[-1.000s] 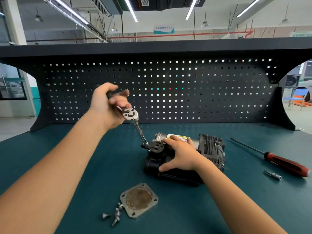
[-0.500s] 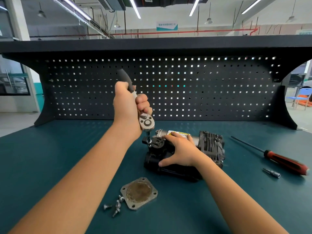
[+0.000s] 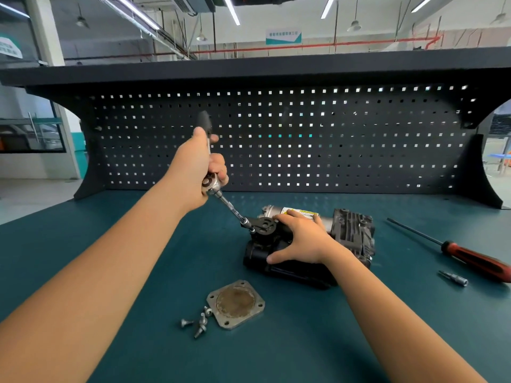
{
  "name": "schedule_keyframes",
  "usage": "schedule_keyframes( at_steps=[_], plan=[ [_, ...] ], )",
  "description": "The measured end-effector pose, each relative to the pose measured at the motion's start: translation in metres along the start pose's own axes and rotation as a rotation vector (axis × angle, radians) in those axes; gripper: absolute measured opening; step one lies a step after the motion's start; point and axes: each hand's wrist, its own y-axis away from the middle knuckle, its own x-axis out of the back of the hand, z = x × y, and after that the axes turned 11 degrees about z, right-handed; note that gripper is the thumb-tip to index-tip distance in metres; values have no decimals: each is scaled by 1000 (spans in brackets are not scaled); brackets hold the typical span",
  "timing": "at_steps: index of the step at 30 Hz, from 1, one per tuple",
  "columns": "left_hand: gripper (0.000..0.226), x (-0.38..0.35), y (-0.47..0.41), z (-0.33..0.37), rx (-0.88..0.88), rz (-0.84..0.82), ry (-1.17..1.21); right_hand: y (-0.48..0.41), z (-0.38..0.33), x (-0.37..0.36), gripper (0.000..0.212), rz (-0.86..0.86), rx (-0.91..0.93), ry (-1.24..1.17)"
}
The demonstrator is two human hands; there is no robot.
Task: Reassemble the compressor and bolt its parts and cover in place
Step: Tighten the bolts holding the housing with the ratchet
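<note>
The left arm reached forward and upward, the left hand [image 3: 193, 167] raised with its fingers curled round a ratchet wrench [image 3: 211, 184]. The right arm stretched forward lower, the right hand [image 3: 301, 240] resting palm-down on the compressor [image 3: 354, 230], thumb spread apart.

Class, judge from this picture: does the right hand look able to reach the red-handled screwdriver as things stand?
Probably yes. The red-handled screwdriver lies on open bench right of the compressor, nothing between. But the right hand rests on the compressor, steadying it, and must lift off first.
</note>
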Motion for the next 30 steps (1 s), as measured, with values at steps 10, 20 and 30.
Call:
schedule_keyframes(
  at_steps=[10, 20, 30],
  plan=[
    [40, -32, -6, -1, 117, -142, 99, -1, 0, 0, 97, -7, -2, 18],
    [31, -9, 24, -31, -59, 313, 660, -1, 0, 0, 96, 5, -15, 11],
    [25, 0, 26, -29, -47, 181, 776, 4, -41, 9, 58, 303, 202, -365]
  ],
)
